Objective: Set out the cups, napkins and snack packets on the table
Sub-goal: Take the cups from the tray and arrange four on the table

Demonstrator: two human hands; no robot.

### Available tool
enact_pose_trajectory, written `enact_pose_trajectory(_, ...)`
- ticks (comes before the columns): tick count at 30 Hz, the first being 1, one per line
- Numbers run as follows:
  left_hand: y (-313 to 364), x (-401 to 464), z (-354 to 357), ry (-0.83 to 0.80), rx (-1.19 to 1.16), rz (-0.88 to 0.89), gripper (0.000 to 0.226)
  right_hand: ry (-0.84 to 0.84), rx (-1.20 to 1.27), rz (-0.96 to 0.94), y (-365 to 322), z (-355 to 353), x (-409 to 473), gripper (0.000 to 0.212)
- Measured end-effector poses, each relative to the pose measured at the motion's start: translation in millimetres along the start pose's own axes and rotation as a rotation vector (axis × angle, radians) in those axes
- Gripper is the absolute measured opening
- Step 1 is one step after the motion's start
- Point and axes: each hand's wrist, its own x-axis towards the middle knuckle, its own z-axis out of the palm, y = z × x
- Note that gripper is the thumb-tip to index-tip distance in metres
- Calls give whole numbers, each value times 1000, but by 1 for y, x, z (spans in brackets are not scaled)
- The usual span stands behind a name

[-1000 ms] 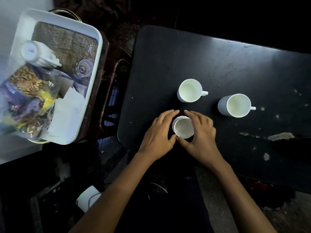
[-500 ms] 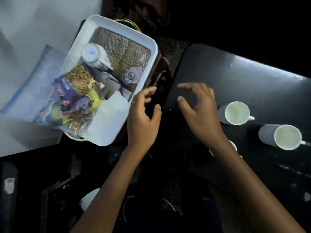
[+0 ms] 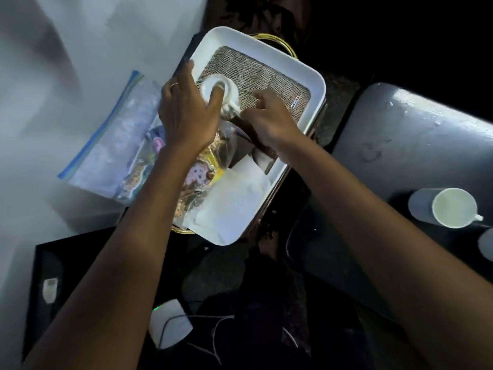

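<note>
A white cup (image 3: 213,88) lies on its side in the white tray (image 3: 317,84), on a woven mat (image 3: 266,73). My left hand (image 3: 186,113) grips the cup from above, one finger in its mouth. My right hand (image 3: 272,118) pinches at the cup's handle (image 3: 233,109) with curled fingers. Snack packets (image 3: 197,177) in a clear zip bag (image 3: 112,145) hang over the tray's left side. White napkins (image 3: 234,198) lie at the tray's near end. On the dark table (image 3: 400,124) at the right stands another white cup (image 3: 453,208), with a third cup (image 3: 486,244) cut off by the frame edge.
The tray rests on a gold-rimmed stand (image 3: 277,42) between a pale surface (image 3: 80,62) on the left and the table. A white device with a cable (image 3: 170,327) and a black box (image 3: 53,284) sit low in the view.
Both hands left the cup on the table and swung left to the tray. They now hold the cup lying there. My view turned left with them.
</note>
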Motion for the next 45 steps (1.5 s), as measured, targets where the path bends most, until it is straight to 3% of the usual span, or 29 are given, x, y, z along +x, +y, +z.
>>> enact_pose_trajectory(6,-11,22,13,-254,147,-86,62,-141,146,-64,7,22,4,46)
enact_pose_trajectory(10,-7,19,22,-244,139,-96,68,-156,225,-37,8,29,2,59)
enact_pose_trajectory(16,15,3,18,-179,-16,-91,56,-38,346,-52,9,19,-15,53)
enact_pose_trajectory(21,43,-35,8,-190,-464,-163,39,45,410,-47,16,-8,-53,55)
enact_pose_trajectory(26,71,-99,15,-298,-724,-228,17,205,429,22,42,-38,-109,54)
enact_pose_trajectory(32,105,-162,37,-441,-796,-314,18,333,473,53,77,-79,-161,42)
enact_pose_trajectory(37,141,-206,52,-482,-840,-275,19,495,624,81,99,-114,-188,19)
enact_pose_trajectory(45,203,-273,82,-521,-955,-373,5,727,697,170,134,-181,-241,23)
